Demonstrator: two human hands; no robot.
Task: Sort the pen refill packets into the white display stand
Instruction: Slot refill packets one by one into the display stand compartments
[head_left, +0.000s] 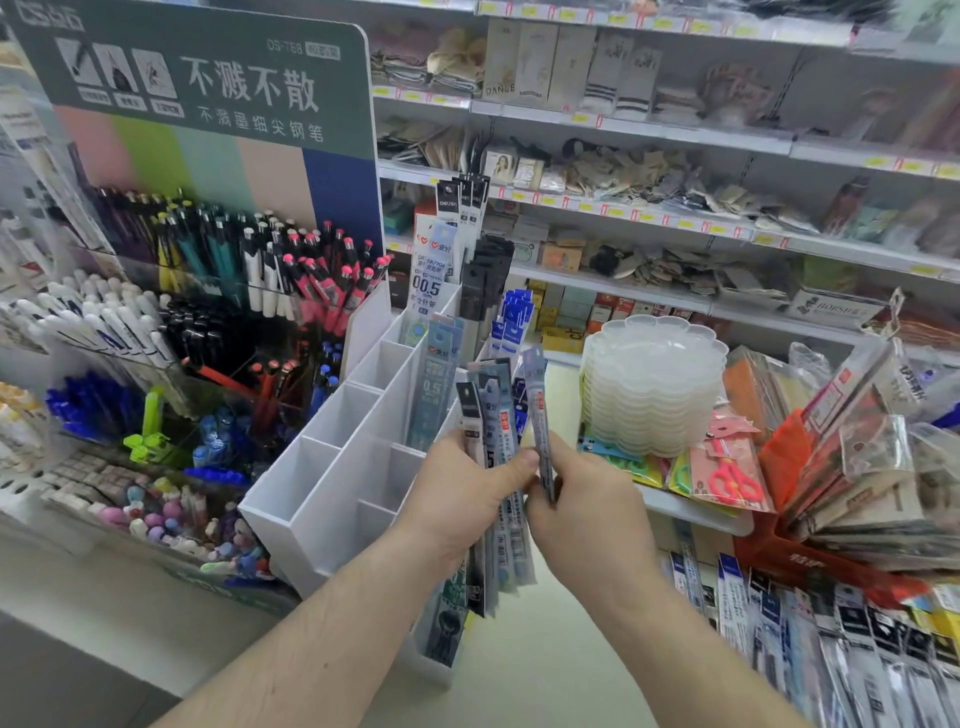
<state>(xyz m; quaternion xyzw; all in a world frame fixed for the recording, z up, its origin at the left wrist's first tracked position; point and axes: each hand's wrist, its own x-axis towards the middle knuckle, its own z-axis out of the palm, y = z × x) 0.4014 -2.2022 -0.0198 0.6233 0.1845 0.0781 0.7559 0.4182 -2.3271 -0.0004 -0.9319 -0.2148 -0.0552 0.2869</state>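
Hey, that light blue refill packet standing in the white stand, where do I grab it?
Pinch the light blue refill packet by its top end, from above. It stands upright in the white display stand, its lower part walled in; only the top sticks out.

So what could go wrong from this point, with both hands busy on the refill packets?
1. The left hand grips a fanned bundle of packets; as the right hand pinches out a single packet, the others could slip and drop.
2. Several compartments of the white display stand look alike, and some already hold packets, so the single packet could land in the wrong one.
3. The stack of clear trays stands close to the right; a sideways reach might knock it.
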